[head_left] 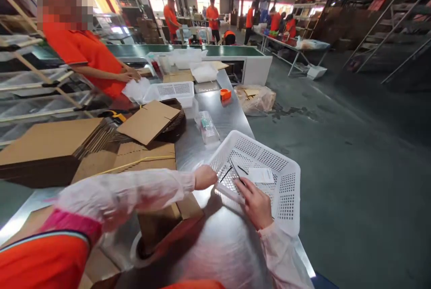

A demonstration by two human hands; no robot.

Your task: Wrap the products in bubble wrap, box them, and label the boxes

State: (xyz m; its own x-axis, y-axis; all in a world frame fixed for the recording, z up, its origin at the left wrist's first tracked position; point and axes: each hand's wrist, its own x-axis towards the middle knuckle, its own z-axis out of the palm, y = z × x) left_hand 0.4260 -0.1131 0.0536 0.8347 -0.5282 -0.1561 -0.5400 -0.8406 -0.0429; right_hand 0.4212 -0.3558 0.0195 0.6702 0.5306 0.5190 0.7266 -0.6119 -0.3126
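Note:
A white perforated plastic basket (290, 190) sits tilted at the table's right edge. My left hand (206, 177) is closed at its near left rim, with the fingertips partly hidden. Over the basket's near side, my right hand (257, 203) pinches a thin dark stick-like piece (235, 168) between thumb and fingers. On the basket floor lie a black strip (243, 170) and a white card or packet (261, 175). Another black strip (225, 174) shows close to my left hand. Below my left forearm stands an open cardboard box (158, 224).
Stacked flat cardboard (50, 140) covers the left side. Ahead on the metal table (235, 116) are a clear plastic package (208, 127), an orange tape dispenser (225, 95) and another white basket (171, 91). A co-worker (90, 66) stands at left, handling clear plastic.

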